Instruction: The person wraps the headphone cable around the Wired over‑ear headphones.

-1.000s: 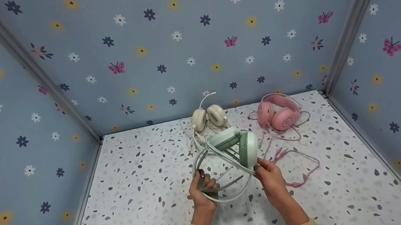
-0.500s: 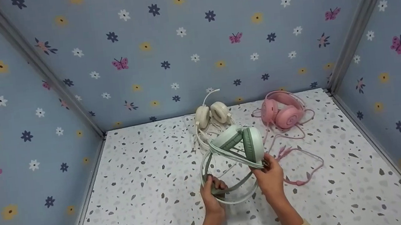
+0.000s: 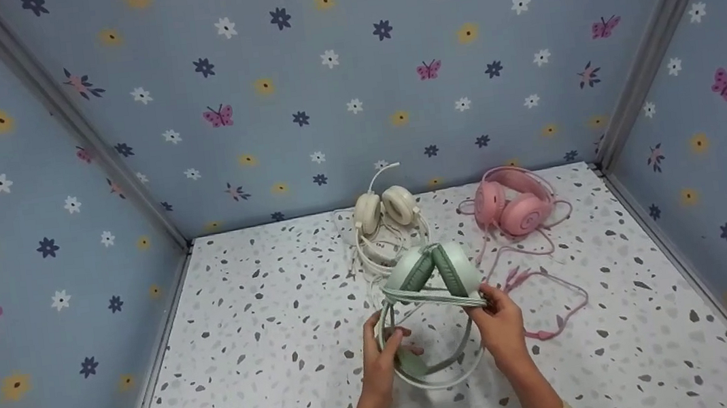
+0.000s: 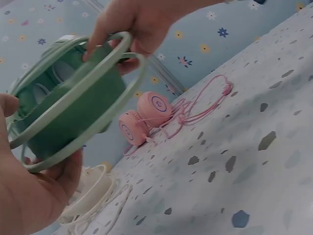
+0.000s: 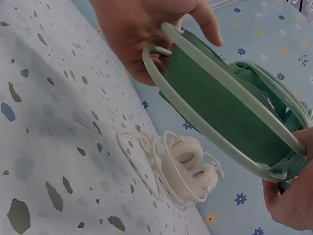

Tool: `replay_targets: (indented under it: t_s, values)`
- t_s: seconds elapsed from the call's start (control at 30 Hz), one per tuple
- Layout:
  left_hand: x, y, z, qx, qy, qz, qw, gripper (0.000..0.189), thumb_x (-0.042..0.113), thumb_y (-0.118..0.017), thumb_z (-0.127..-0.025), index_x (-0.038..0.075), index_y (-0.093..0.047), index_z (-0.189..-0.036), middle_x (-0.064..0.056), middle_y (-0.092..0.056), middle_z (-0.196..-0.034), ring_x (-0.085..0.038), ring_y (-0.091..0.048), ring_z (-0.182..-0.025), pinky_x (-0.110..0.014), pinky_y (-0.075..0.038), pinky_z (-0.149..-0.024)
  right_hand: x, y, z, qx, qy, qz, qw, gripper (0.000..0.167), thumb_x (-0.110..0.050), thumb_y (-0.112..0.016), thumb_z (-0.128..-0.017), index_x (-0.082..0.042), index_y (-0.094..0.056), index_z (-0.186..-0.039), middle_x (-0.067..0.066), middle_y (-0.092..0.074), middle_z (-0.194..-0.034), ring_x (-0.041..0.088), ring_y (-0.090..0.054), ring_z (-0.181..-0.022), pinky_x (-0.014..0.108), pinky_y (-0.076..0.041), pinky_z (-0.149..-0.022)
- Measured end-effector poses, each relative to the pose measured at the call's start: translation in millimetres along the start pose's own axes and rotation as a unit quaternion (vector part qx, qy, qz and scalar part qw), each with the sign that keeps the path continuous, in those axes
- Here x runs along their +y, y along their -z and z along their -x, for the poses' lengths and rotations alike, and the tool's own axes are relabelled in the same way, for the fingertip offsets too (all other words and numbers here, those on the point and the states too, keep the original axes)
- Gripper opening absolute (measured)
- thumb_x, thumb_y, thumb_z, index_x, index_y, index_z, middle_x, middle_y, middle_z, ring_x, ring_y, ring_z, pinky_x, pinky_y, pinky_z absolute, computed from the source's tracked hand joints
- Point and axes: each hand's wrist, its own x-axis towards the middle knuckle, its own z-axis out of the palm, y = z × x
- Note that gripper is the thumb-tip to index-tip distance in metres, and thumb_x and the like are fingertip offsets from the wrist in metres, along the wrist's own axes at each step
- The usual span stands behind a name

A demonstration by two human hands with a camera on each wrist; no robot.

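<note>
Mint-green headphones (image 3: 457, 274) are held up above the table by both hands, ear cups toward the back wall and headband toward the person. Their green cord (image 3: 436, 297) stretches in several strands across the band below the cups. My left hand (image 3: 381, 359) grips the headband's left side, its fingers reaching inside the hoop. On the other side, my right hand (image 3: 501, 322) pinches the frame by the right ear cup, where the cord strands end. In the right wrist view, the wide green inner band (image 5: 220, 107) spans between the hands.
Cream headphones (image 3: 368, 214) with a raised microphone stalk lie at the back, partly behind the green pair. Pink headphones (image 3: 523, 214) lie at the back right, their cord (image 3: 582, 292) trailing forward. Flower-patterned walls (image 3: 322, 85) enclose the speckled tabletop (image 3: 247, 327) behind and on both sides.
The green headphones have turned more upright, with the cord strands now nearly level, and have come down slightly toward the person. The left hand has shifted its hold on the headband.
</note>
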Motion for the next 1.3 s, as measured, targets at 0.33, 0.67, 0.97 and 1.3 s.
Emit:
replay_targets:
  t_s: [0.33,0.67,0.97,1.3]
  values:
    - [9.3,20.4,-0.1,-0.038,0.100,-0.056,0.9927,0.068,0.046,-0.043,-0.102,0.007,-0.018,-0.153,-0.013,-0.059,-0.083,-0.030,-0.067,-0.069,-0.041,-0.055,-0.070,30,9,10.8,-0.084,-0.004,0.031,0.9960,0.039,-0.004,-0.071,-0.088,0.008,-0.059,-0.123,0.017,-0.065,-0.107,0.016,-0.063,-0.088,0.022,-0.051,-0.072]
    - [-4.0,21.8,-0.1,0.049,0.172,-0.044,0.9828,0.044,0.048,-0.066,-0.090,0.007,-0.053,-0.099,0.001,-0.042,-0.068,-0.014,-0.038,-0.057,-0.028,-0.037,-0.055,28,4,22.1,-0.146,-0.013,0.057,0.9875,0.041,-0.006,-0.073,-0.087,0.006,-0.059,-0.124,0.016,-0.064,-0.106,0.020,-0.063,-0.088,0.026,-0.053,-0.069]
    - [20.9,19.5,9.3,0.102,0.111,-0.047,0.9875,0.034,0.034,-0.071,-0.090,0.007,-0.055,-0.076,0.004,-0.036,-0.055,-0.011,-0.033,-0.048,-0.028,-0.033,-0.050,35,6,14.2,-0.183,-0.037,0.007,0.9825,0.056,-0.016,-0.077,-0.085,0.002,-0.053,-0.132,0.017,-0.059,-0.124,0.028,-0.059,-0.110,0.029,-0.051,-0.085]
    - [34.3,63.7,-15.1,0.150,0.067,-0.034,0.9858,0.035,0.033,-0.070,-0.091,0.008,-0.054,-0.072,0.003,-0.036,-0.054,-0.012,-0.034,-0.048,-0.029,-0.036,-0.050,44,25,13.7,-0.208,-0.100,0.006,0.9730,0.053,-0.025,-0.070,-0.091,0.003,-0.052,-0.132,0.022,-0.059,-0.125,0.029,-0.060,-0.111,0.035,-0.049,-0.090]
